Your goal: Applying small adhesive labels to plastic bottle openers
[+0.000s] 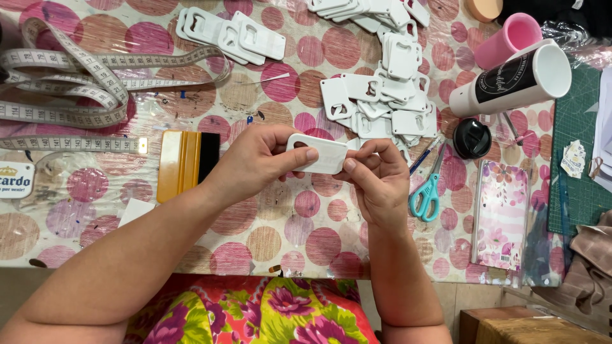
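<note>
My left hand (pixel 258 159) and my right hand (pixel 379 175) together hold one flat white plastic opener card (pixel 325 156) above the table's middle. The left thumb presses on its top face near the left end. The right fingers pinch its right end, where a thin clear film seems to lift off. A heap of the same white cards (pixel 382 95) lies just beyond my hands. A second fan of white cards (pixel 223 28) lies further left at the back.
A yellow squeegee (pixel 182 162) lies left of my hands, a white measuring tape (pixel 70 86) further left. Teal scissors (pixel 426 191), a black lid (pixel 472 137), a white tumbler (pixel 516 79), a pink cup (pixel 507 39) and a flowered notebook (pixel 500 216) lie right. A green cutting mat (pixel 577 146) borders the right edge.
</note>
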